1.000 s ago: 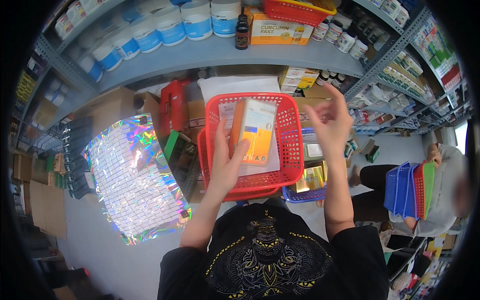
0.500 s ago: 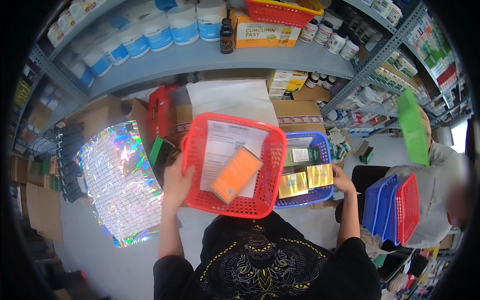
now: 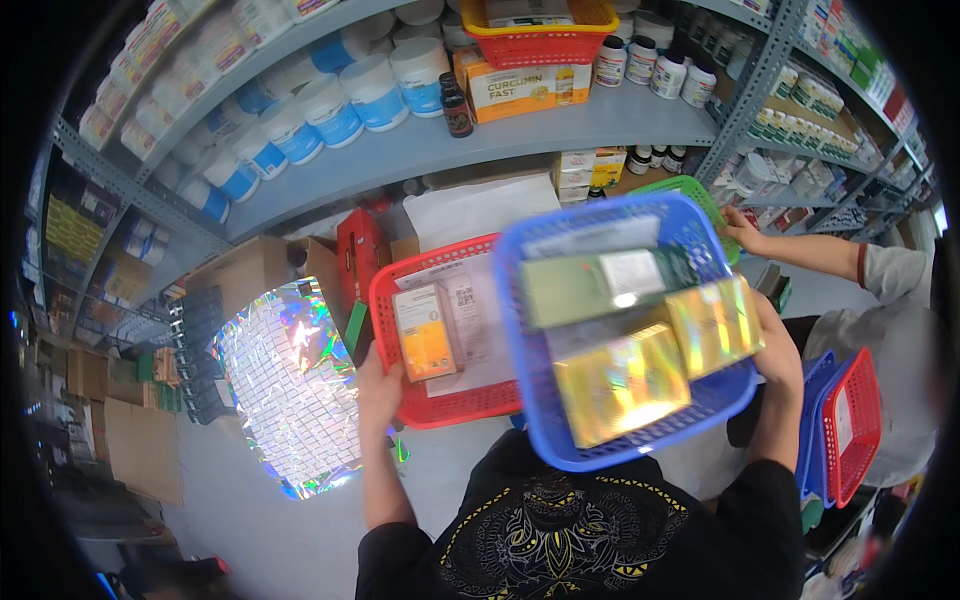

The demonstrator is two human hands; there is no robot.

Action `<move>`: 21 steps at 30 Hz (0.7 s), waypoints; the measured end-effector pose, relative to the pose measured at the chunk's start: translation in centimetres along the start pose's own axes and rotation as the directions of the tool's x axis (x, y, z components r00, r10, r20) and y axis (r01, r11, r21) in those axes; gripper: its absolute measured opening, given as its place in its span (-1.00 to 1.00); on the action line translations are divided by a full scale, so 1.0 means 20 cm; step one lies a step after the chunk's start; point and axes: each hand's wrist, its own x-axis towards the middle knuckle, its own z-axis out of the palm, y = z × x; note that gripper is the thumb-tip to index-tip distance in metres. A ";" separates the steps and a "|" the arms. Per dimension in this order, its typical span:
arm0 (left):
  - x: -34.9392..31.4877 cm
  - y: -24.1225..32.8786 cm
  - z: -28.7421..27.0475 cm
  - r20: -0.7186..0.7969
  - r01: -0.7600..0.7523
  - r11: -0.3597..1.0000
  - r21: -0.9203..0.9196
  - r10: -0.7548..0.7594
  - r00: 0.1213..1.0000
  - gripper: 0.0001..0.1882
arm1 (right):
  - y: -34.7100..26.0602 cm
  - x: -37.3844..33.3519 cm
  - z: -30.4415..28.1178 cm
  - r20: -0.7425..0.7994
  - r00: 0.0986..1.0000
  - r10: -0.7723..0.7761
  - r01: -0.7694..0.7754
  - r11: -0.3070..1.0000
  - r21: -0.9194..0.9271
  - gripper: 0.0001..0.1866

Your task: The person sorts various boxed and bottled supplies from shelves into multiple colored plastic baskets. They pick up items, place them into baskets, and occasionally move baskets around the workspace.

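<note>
My left hand (image 3: 379, 392) grips the left side of a red plastic basket (image 3: 455, 411). Inside the basket an orange-and-white box (image 3: 425, 333) stands at the left, on a printed sheet of paper (image 3: 475, 310). My right hand (image 3: 778, 345) holds a blue plastic basket (image 3: 533, 395) by its right side, its fingers partly hidden. The blue basket is raised and covers the red one's right part. In it lie a green box (image 3: 570, 290) with a white label and two shiny gold boxes, one in front (image 3: 622, 385) and one at the right (image 3: 715, 325).
A co-worker's hand (image 3: 742, 232) holds a green basket (image 3: 705, 205) behind the blue one. Stacked baskets (image 3: 852, 425) are near that person. A silvery holographic sheet (image 3: 295, 390) lies left. Above is a grey shelf (image 3: 400, 155) with white tubs (image 3: 375, 90) and a dark bottle (image 3: 455, 105).
The blue basket has risen toward me and now overlaps the red one. In the red basket the orange box has shifted left and turned. The co-worker's green basket has moved left, behind the blue one.
</note>
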 end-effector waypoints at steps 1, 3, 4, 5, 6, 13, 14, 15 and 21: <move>-0.01 0.04 0.04 0.000 0.044 0.995 -0.091 -0.044 0.999 -0.65 | -0.01 0.08 0.05 0.098 0.992 -0.085 0.082 0.996 0.035 -0.55; -0.01 0.17 0.07 0.001 0.094 0.990 -0.105 -0.094 0.996 -0.67 | -0.04 0.23 0.23 0.134 0.980 -0.147 0.155 0.987 -0.048 -0.56; -0.03 0.15 0.08 -0.017 0.101 0.978 -0.183 -0.106 0.994 -0.67 | -0.03 0.32 0.33 0.148 0.974 -0.169 0.188 0.974 -0.127 -0.57; -0.03 0.04 0.07 -0.005 0.064 0.981 -0.184 -0.066 0.998 -0.65 | -0.02 0.40 0.43 0.152 0.972 -0.180 0.210 0.954 -0.216 -0.58; -0.03 -0.07 0.07 0.015 0.021 0.982 -0.189 -0.019 1.000 -0.62 | 0.00 0.45 0.52 0.143 0.972 -0.186 0.219 0.936 -0.274 -0.58; -0.04 -0.27 0.04 -0.036 0.145 0.690 -0.709 -0.241 0.970 -0.59 | 0.06 0.41 0.74 0.137 0.951 -0.276 0.303 0.919 -0.253 -0.59; -0.05 -0.29 0.03 -0.041 0.145 0.674 -0.724 -0.252 0.967 -0.59 | 0.06 0.39 0.76 0.181 0.937 -0.299 0.335 0.916 -0.221 -0.58; -0.05 -0.31 0.02 -0.042 0.149 0.669 -0.728 -0.261 0.965 -0.60 | 0.06 0.37 0.76 0.222 0.921 -0.320 0.362 0.913 -0.189 -0.58; 0.03 -0.35 -0.05 -0.017 0.177 0.617 -0.767 -0.296 0.955 -0.63 | 0.60 0.45 0.66 -0.045 0.994 0.096 -0.088 0.984 0.154 -0.61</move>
